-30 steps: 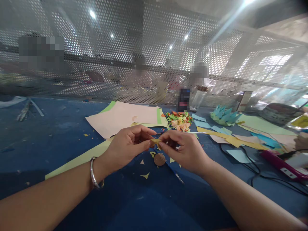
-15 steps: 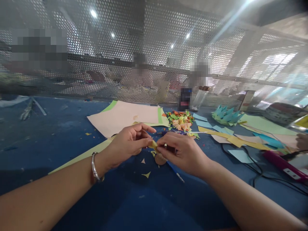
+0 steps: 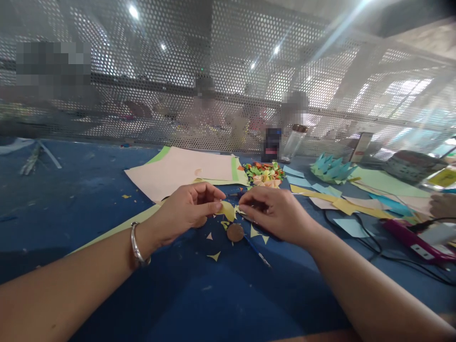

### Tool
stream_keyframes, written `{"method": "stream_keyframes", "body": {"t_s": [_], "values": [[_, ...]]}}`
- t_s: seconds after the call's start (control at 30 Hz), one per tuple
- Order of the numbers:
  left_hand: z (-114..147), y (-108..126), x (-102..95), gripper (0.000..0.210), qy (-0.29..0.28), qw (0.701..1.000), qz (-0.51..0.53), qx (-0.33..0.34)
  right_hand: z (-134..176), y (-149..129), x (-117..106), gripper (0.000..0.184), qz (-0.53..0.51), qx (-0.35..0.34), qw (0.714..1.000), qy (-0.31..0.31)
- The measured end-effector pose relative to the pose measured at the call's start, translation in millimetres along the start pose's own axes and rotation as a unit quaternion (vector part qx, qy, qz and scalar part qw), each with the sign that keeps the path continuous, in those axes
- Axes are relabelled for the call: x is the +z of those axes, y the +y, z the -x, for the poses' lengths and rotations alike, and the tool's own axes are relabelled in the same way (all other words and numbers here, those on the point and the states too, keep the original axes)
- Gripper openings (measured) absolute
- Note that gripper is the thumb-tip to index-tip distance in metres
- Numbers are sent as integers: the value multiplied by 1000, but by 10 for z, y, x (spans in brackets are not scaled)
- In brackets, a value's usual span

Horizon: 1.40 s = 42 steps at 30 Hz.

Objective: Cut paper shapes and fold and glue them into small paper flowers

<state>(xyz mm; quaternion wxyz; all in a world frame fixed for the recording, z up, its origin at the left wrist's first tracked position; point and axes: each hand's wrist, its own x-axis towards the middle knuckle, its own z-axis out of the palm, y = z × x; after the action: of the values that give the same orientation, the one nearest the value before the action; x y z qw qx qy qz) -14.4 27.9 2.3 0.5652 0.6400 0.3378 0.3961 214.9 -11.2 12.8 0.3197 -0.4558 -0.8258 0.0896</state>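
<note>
My left hand [image 3: 195, 206], a silver bracelet [image 3: 134, 244] on its wrist, pinches a small curved piece of yellow paper [image 3: 228, 211] between thumb and fingertips. Just to the right, my right hand [image 3: 272, 209] is closed with its fingertips at a pale bit beside the yellow piece; what it grips is too small to make out. Below the hands lie a round brown disc [image 3: 235, 232], a slim blue pen-like stick [image 3: 260, 252] and several paper scraps [image 3: 214, 256].
Pink paper sheets [image 3: 192, 166] lie behind my left hand. A pile of colourful paper flowers [image 3: 264, 175] sits beyond my right hand. To the right are paper strips [image 3: 347, 206], a blue folded paper piece [image 3: 331, 168], a purple power strip [image 3: 409, 240] with cables, and another person's hand [image 3: 441, 205].
My hands have drawn slightly apart; the right fingertips have come off the yellow paper, which now shows wider in my left hand. The disc and scraps below are more exposed.
</note>
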Motion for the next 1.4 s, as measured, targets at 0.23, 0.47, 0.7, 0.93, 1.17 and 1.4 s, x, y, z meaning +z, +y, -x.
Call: {"method": "stream_keyframes", "body": {"t_s": [0.23, 0.47, 0.7, 0.93, 1.17, 1.4], "values": [[-47, -7, -19, 22, 52, 998, 13, -32, -36, 422, -247, 19, 164, 200, 962, -83], [-55, 26, -4, 20, 82, 988, 100, -82, 26, 480, -319, 25, 230, 232, 938, -113], [-89, -36, -43, 11, 97, 985, 125, -65, -5, 713, -267, 32, 147, 292, 936, -132], [-123, -52, -74, 12, 103, 984, 138, -53, -20, 839, -210, 25, -43, 369, 920, -124], [-134, -65, -108, 9, 115, 986, 114, -26, -20, 835, -300, 20, -271, 364, 891, -24], [-145, -86, -118, 14, 102, 987, 114, -48, -2, 622, -468, 31, -451, 295, 842, 25]]}}
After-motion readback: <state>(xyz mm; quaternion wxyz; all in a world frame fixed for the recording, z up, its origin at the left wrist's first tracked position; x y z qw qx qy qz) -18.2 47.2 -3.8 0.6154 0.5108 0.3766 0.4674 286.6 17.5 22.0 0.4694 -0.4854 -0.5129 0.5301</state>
